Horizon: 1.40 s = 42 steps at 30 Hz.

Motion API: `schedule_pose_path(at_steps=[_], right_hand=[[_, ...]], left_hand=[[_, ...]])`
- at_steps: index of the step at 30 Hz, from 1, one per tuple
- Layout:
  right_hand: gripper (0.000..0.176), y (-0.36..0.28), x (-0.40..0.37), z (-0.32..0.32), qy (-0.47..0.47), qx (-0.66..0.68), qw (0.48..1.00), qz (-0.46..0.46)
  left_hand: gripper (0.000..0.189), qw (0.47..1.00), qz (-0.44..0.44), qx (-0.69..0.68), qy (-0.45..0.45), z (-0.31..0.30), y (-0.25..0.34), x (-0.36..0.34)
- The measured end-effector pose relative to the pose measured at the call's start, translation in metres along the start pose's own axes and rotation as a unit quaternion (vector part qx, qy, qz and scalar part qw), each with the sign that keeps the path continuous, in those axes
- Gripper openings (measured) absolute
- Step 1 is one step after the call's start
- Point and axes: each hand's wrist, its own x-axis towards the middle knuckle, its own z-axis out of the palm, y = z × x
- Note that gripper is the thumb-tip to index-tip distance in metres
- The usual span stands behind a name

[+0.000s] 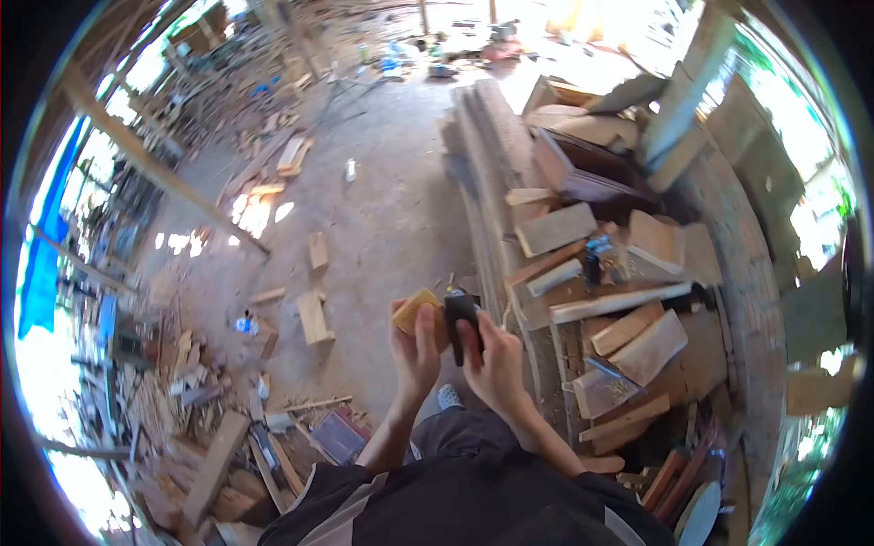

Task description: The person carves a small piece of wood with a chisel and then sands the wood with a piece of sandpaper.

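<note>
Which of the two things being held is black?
The black piece is in the right-hand grip; its colour sets it apart from the yellowish-tan block in the left-hand grip.

Ahead of my left hand (416, 341) I had open floor (391, 209) to pass over, though a wooden block (314, 320) lay to that hand's left. Beyond my right hand (492, 357), long planks (503, 141) hemmed me in, and wood pieces (650, 357) crowded its right side. Between both hands, a yellowish block (412, 310) and a black object (461, 318) filled the gap.
</note>
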Motion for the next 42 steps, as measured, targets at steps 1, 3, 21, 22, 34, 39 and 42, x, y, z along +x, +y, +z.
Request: schedule_pose_path(at_steps=[1,3,21,22,34,39,42], right_hand=[[0.019,-0.006,0.01,0.005,-0.021,0.008,1.0,-0.013],[0.019,-0.02,0.025,0.019,-0.026,0.012,0.999,0.024],[0.017,-0.101,-0.013,0.128,-0.259,0.146,0.945,-0.135],[0.018,-0.106,-0.013,0.127,-0.27,0.145,0.944,-0.126],[0.02,-0.103,-0.029,0.125,-0.281,0.146,0.937,-0.149],[0.017,-0.107,-0.021,0.119,-0.259,0.101,0.935,-0.22],[0.017,-0.107,-0.019,0.121,-0.218,0.083,0.954,-0.188]], left_hand=[[0.026,1.0,0.002,0.002,0.025,-0.012,0.001,-0.006],[0.023,0.994,0.049,0.097,-0.029,-0.032,0.009,-0.019],[0.024,0.952,0.059,0.017,0.301,-0.159,0.033,-0.052],[0.023,0.95,0.069,0.035,0.303,-0.161,0.031,-0.054],[0.019,0.942,0.075,0.028,0.325,-0.165,0.03,-0.075],[0.019,0.932,0.085,0.024,0.35,-0.153,0.028,-0.078],[0.02,0.944,0.078,0.096,0.305,-0.141,0.035,-0.085]])
